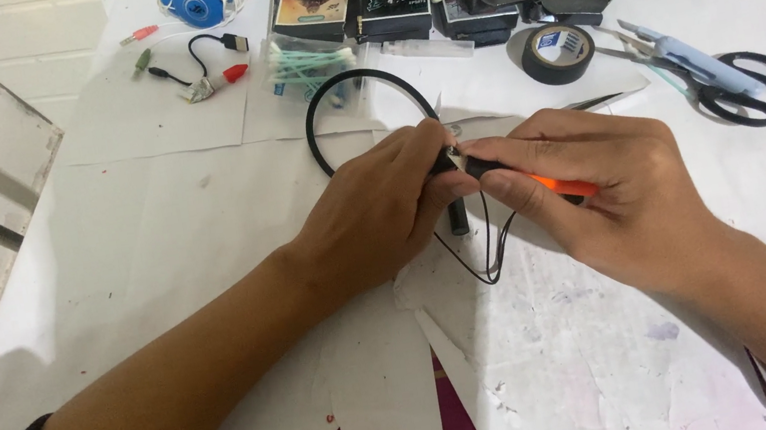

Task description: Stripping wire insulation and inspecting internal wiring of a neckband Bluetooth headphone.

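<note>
Black neckband (355,98) end is pinched at table (152,229) centre by closed left hand (382,210) while orange tool (563,185), gripped in closed right hand (604,202), is pressed to it; opening step prob. underway, steady tip pressure needed next.

A black neckband earphone (355,98) sits at the centre of the frame, its stiff band curving in an open loop up toward the upper middle. One end disappears into the left hand (382,210); a short black cylindrical part hangs just below the fingers, and thin black wires droop in a narrow loop beneath. A small tool with an orange handle (561,185) — tilted, tip pointing left — meets the earphone's end, pinched in the right hand (602,192).
</note>
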